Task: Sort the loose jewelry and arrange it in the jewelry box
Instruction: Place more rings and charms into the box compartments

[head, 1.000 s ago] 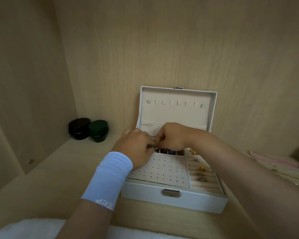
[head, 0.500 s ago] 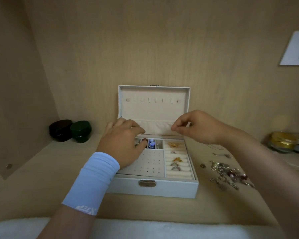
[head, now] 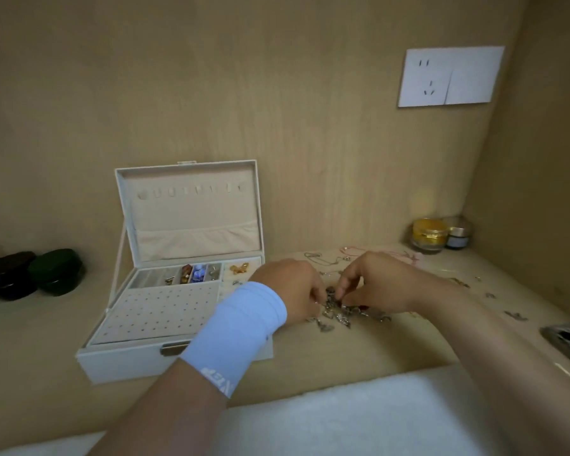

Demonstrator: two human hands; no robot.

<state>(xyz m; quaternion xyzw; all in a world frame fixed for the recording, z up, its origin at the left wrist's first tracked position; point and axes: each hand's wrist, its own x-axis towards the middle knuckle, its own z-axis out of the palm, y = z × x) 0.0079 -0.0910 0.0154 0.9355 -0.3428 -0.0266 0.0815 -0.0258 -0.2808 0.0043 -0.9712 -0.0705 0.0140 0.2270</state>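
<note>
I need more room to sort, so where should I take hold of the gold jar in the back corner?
I'd take the gold jar round its lid, from above and the front-left. It stands upright and round; the small jar sits close on its right and the wall behind, so those sides are blocked. Lift clear of the loose jewelry in front.

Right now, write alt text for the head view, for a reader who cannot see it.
The left hand and right hand pick at a pile of loose jewelry on a wooden shelf, just right of an open white jewelry box already holding some pieces. Two dark jars stand left, a gold jar far right.
</note>
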